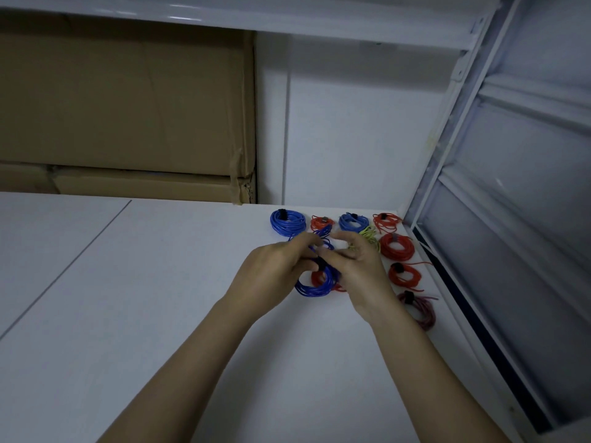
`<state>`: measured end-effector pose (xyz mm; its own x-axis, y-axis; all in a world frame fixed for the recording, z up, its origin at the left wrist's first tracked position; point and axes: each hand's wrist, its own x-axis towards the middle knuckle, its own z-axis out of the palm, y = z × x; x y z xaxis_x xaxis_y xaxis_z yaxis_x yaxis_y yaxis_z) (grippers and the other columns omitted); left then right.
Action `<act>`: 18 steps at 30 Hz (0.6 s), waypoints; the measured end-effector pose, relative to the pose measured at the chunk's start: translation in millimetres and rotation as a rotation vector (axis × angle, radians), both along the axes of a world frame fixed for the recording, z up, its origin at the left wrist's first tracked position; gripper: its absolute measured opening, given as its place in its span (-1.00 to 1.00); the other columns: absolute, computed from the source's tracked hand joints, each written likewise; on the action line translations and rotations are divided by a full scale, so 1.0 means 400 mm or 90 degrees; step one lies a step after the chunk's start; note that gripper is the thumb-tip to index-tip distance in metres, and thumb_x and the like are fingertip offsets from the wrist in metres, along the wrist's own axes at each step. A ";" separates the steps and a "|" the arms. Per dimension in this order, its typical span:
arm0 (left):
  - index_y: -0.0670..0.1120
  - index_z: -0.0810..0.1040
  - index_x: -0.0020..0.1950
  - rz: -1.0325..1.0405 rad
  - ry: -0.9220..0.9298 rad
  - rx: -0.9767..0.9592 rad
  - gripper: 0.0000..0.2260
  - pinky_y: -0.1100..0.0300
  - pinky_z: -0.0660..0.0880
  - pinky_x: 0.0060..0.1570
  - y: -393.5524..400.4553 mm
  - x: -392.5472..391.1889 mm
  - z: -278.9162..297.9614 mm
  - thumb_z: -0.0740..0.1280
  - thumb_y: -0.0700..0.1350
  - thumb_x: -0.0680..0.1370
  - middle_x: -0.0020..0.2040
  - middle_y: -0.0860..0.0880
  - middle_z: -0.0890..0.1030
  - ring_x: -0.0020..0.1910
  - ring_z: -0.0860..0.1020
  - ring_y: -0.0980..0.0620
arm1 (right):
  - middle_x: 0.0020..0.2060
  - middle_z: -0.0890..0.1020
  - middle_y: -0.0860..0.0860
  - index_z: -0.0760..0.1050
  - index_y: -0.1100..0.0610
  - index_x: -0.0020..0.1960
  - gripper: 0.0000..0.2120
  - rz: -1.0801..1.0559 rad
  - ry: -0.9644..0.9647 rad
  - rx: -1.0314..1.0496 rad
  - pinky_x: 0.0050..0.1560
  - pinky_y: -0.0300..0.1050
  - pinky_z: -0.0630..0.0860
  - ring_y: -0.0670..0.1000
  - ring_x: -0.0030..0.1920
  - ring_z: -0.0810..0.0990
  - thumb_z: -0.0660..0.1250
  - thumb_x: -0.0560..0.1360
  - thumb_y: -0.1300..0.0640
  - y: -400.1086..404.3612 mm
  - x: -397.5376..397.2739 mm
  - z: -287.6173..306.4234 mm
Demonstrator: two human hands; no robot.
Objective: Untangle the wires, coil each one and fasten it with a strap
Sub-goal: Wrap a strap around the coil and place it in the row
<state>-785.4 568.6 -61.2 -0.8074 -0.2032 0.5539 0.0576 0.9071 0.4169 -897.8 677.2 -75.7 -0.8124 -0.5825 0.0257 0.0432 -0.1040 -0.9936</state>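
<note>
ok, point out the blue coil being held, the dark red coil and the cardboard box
blue coil (311, 287): head view, lower loop
dark red coil (423, 310): head view, loop strands
cardboard box (128, 100): head view, front face

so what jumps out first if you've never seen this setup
Two hands meet mid-table, the left hand and right hand both gripping a dark blue wire coil at its black strap. Behind and right of them, strapped blue and red coils line the white table's far corner, such as the blue coil.

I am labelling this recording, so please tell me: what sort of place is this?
Probably a storeroom or workshop: a plain white table, big cardboard boxes against the wall, and white metal shelving beside it.
</note>
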 end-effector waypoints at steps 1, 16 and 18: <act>-0.12 0.57 0.15 -0.011 0.015 -0.062 -0.78 0.07 0.59 -0.19 0.002 0.001 -0.001 0.39 -0.25 0.51 -0.10 0.01 0.70 -0.16 0.65 -0.01 | -0.27 0.69 0.01 0.55 0.07 -0.01 -0.81 -0.006 -0.009 0.006 -0.28 -0.24 0.55 -0.03 -0.25 0.68 0.47 0.43 0.22 0.002 0.003 0.004; -0.16 0.58 -0.06 -0.008 0.094 0.025 -0.98 0.03 0.55 -0.26 -0.001 -0.007 -0.027 0.37 -0.25 0.53 -0.20 -0.03 0.64 -0.26 0.58 -0.01 | -0.18 0.68 -0.03 0.58 -0.06 -0.11 -0.71 0.117 0.273 0.140 -0.09 -0.35 0.52 -0.07 -0.08 0.64 0.23 0.57 0.30 0.040 0.020 -0.008; -0.13 0.62 0.01 -0.047 0.065 0.129 -0.92 0.13 0.55 -0.11 -0.005 -0.009 -0.029 0.36 -0.23 0.55 -0.12 0.05 0.65 -0.15 0.59 0.11 | -0.20 0.67 -0.02 0.58 -0.04 -0.13 -0.72 0.128 0.267 0.169 -0.10 -0.32 0.53 -0.09 -0.11 0.63 0.22 0.58 0.28 0.048 0.014 0.000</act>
<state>-789.0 566.5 -72.7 -0.7661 -0.2613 0.5872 0.1713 0.7976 0.5784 -892.3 696.2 -75.8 -0.6363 -0.7557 0.1550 -0.3696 0.1223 -0.9211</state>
